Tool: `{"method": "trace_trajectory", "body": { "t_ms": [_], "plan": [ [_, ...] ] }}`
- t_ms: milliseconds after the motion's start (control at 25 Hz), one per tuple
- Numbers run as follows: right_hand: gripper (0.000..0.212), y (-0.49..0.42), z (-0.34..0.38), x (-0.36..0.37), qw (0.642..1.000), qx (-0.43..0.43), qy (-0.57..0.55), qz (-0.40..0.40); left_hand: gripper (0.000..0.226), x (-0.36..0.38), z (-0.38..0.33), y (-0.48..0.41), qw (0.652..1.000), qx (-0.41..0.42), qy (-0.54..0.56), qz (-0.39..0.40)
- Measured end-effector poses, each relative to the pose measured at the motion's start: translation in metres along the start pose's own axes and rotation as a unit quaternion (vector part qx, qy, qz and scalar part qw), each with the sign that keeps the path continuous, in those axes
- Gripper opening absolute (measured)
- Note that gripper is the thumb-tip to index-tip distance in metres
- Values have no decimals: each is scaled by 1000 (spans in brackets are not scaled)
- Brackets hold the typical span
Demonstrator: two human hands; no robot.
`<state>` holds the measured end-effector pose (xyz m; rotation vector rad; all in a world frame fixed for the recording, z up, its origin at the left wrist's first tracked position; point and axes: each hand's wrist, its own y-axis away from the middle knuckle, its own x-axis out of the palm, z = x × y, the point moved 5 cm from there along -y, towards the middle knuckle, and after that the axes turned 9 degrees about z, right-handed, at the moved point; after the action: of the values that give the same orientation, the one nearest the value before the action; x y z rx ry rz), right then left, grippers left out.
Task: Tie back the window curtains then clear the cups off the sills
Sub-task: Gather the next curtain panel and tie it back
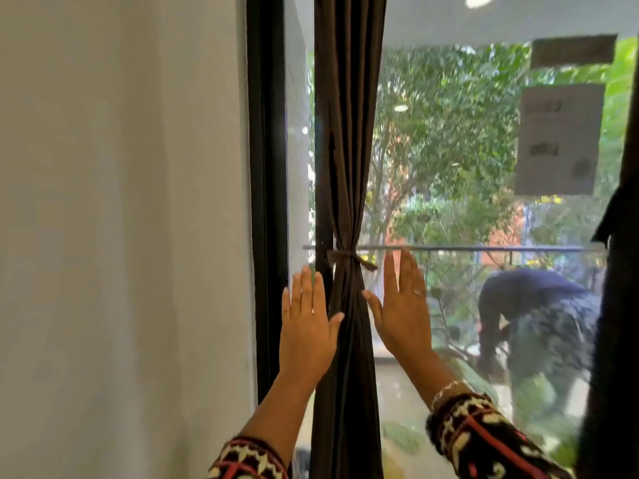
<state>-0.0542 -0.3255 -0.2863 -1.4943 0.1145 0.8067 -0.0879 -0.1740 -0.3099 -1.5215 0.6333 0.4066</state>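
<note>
While a tie (pixel 349 258) cinches the dark curtain (pixel 347 167), the left hand (pixel 307 326) and right hand (pixel 403 312) flank it, fingers straight, holding nothing.

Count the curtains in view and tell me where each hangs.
2. One dark curtain, gathered by a tie, hangs between the left hand and right hand. A second dark drape, likely a curtain, runs down the right edge, cut off. Others may be hidden.

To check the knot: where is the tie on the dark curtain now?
Head view, centre: the tie wraps the gathered dark curtain just above and between the left hand and right hand, level with the balcony railing.
</note>
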Motion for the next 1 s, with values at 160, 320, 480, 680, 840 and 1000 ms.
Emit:
{"method": "trace_trajectory", "body": {
  "t_ms": [160,320,480,680,840,1000],
  "plan": [
    [69,77,-8,14,997,30,8,71,66,20,-7,54,998,-12,-7,67],
    [68,147,-31,7,988,74,44,132,68,43,-32,112,993,10,-3,115],
    [70,196,-70,-10,972,103,77,195,69,63,-80,147,985,42,19,167],
    [67,233,-145,-53,957,158,141,198,69,81,-175,154,973,101,80,190],
    [68,253,-221,-93,944,185,193,194,69,103,-265,160,959,120,138,215],
    [65,270,-303,-133,933,197,222,202,68,123,-365,158,948,148,153,235]
  ]
}}
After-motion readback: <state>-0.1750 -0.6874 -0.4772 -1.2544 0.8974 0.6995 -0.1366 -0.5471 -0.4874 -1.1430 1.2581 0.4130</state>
